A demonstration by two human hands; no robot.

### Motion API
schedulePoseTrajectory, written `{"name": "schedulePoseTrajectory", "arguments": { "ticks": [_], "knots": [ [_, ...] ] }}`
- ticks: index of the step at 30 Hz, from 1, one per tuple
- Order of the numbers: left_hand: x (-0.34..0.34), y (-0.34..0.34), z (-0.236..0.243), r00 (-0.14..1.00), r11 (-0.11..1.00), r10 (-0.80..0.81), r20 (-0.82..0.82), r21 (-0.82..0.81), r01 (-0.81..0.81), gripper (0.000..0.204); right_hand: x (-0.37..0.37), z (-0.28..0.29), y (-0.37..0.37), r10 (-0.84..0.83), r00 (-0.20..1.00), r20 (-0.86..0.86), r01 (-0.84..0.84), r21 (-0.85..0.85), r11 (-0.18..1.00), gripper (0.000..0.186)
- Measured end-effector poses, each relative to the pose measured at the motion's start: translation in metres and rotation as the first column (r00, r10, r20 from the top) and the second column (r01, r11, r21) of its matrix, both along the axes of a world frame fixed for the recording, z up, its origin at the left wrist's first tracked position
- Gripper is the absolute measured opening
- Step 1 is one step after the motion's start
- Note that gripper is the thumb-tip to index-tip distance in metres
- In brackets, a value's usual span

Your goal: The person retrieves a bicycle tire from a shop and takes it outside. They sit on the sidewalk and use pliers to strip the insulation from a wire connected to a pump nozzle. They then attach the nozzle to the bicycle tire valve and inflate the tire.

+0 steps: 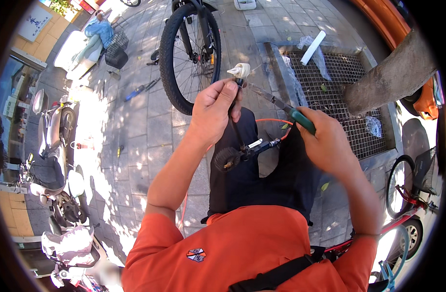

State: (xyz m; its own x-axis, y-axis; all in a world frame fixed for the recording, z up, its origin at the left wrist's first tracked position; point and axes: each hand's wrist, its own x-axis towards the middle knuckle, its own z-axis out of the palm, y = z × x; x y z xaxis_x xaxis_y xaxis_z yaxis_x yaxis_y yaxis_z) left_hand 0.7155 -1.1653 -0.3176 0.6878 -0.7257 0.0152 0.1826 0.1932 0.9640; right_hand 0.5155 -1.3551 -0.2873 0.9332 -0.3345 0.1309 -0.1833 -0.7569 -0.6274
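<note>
My left hand (215, 104) is closed round a thin black rod-like part (235, 126), topped by a crumpled whitish piece (240, 70). My right hand (325, 136) grips a green-handled tool (300, 119) with a long flat metal blade, its tip beside the upper end of that part. Below, over my dark-trousered legs, hang a dark ridged round piece (227, 159) and an air fitting (263, 146) on an orange hose (274, 120). What exactly the rod belongs to, I cannot tell.
A bicycle front wheel (172, 87) stands ahead on paving (140, 126), tools (135, 93) beside it. Right: a grated tree pit (359, 141), trunk (378, 82) and red bicycle (398, 190). Left: scooters (55, 160) and a white seat (69, 58) with blue cloth (99, 31).
</note>
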Motion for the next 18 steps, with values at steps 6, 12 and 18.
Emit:
{"name": "schedulePoseTrajectory", "arguments": {
  "ticks": [6,12,18],
  "knots": [
    [-0.003,0.003,0.000,0.999,0.998,0.033,-0.018,0.050,-0.032,0.030,0.007,-0.008,-0.001,0.030,0.998,-0.053,-0.024,0.121,0.992,0.027],
    [-0.002,0.004,0.000,0.994,0.994,0.055,0.091,0.088,-0.063,0.031,0.010,-0.009,0.003,0.010,1.000,-0.026,-0.012,-0.054,0.998,0.037],
    [0.004,0.004,-0.003,0.987,0.993,0.033,0.156,0.103,-0.049,0.032,0.014,-0.012,0.004,-0.002,1.000,0.001,0.002,-0.097,0.995,0.040]
  ]
}}
